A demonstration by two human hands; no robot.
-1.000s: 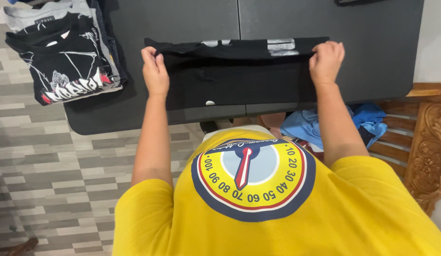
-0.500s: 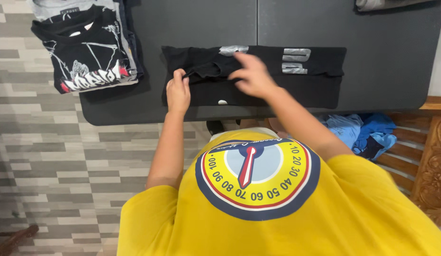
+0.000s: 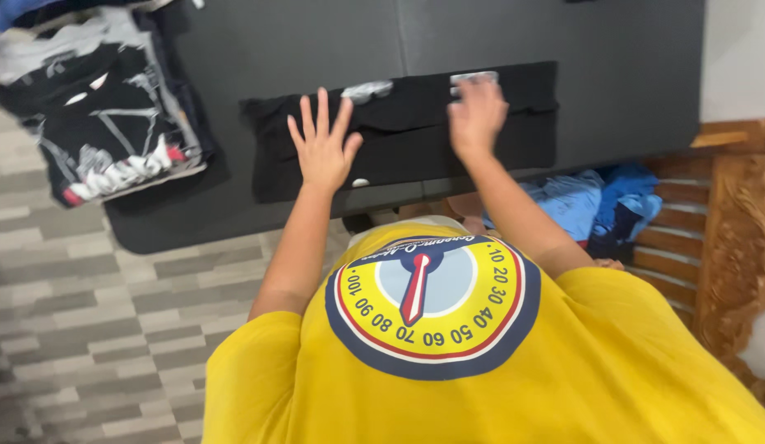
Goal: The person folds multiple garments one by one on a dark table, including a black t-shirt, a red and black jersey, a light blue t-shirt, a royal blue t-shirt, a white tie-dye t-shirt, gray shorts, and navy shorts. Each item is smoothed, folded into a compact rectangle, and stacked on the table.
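Seen from above, a folded black shirt (image 3: 415, 136) lies along the near edge of a dark table (image 3: 629, 49). The left hand (image 3: 323, 148) hovers over it, fingers spread wide, holding nothing; the right hand (image 3: 476, 115) rests flat on the cloth — blurred. Smoothing probably works best with flat palms pressing outward. A shirt stack (image 3: 103, 123) sits far left.

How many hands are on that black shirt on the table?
2. The left hand lies flat, fingers spread, on the left part of the folded black shirt. The right hand, blurred, rests on its upper middle, near the dark table seam.
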